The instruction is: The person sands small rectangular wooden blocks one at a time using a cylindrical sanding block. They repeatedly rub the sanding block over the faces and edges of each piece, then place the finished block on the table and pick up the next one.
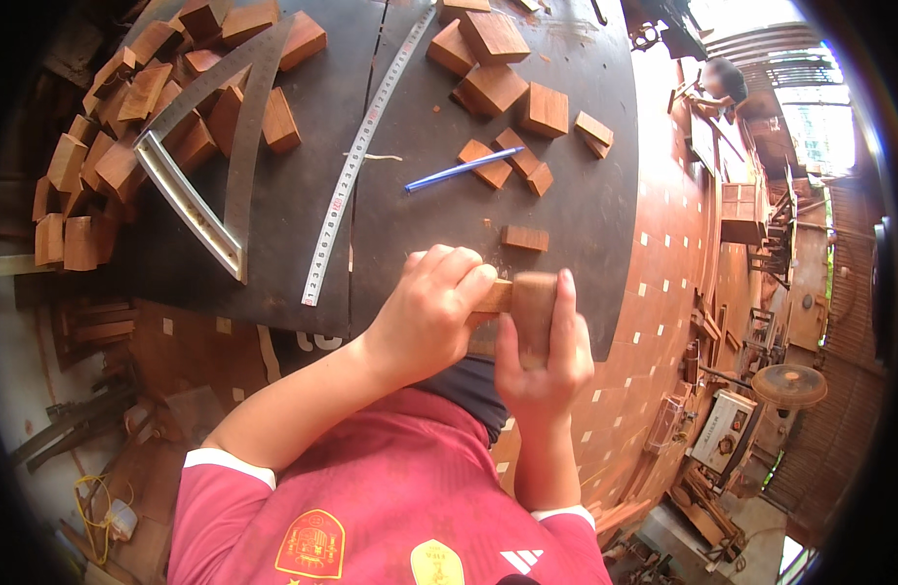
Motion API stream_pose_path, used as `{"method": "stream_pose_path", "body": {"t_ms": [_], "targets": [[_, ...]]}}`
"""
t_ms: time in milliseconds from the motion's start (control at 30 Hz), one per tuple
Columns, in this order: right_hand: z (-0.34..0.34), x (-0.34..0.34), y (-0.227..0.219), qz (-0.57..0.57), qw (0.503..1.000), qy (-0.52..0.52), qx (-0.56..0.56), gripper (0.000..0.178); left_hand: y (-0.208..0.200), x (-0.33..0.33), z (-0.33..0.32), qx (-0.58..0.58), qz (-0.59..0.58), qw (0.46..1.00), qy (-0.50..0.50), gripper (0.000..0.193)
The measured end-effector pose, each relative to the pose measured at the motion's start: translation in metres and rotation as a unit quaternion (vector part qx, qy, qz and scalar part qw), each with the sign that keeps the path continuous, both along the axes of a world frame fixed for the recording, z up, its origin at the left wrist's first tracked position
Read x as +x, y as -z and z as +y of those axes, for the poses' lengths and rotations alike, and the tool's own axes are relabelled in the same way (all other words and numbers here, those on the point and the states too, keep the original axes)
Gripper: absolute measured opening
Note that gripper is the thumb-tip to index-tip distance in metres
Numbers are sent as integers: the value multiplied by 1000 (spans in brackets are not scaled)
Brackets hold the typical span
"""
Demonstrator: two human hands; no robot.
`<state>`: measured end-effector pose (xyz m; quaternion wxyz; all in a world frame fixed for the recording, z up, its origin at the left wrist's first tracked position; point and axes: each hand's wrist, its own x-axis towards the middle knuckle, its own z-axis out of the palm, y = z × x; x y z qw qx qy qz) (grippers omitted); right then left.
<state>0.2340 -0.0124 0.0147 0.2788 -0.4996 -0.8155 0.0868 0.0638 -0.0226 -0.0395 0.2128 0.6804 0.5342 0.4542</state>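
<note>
My left hand [431, 300] is closed around a small wooden piece [495, 296], most of it hidden by the fingers. Upright in my right hand [558, 359], between thumb and fingers, is a larger brown wooden block [535, 304], slightly blurred. The two pieces meet in front of my body, over the near edge of the dark table [439, 234]. Just beyond them lies a small reddish block [524, 238]. Farther off, a blue pen [464, 170] rests across some wood blocks [486, 166].
A measuring tape strip [361, 156] runs along the table. At left, a large triangular set square [191, 207] lies by many piled blocks [122, 171]; more blocks [493, 90] lie at the far side. A person [722, 83] works at far right, and a fan [788, 386] stands there.
</note>
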Motion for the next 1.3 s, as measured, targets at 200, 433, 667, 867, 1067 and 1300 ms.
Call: {"method": "stream_pose_path", "body": {"t_ms": [200,433,667,867,1067,1300], "targets": [[-15,4,4,17,999,-12,28,74,0,2,-1,-5,-5,1000,0,44],[0,-4,2,1,1000,13,18,74,-1,0,0,-1,8,1000,3,42],[-26,5,-2,13,1000,-11,14,75,1,1,0,5,-6,1000,-2,44],[-4,-8,-1,4,1000,5,14,75,1,1,-2,6,7,1000,-5,43],[-12,0,-3,9,1000,-12,14,77,2,3,-2,-2,9,1000,-11,43],[-11,3,1,-2,1000,8,10,75,0,4,-2,-3,7,1000,-14,42]]}}
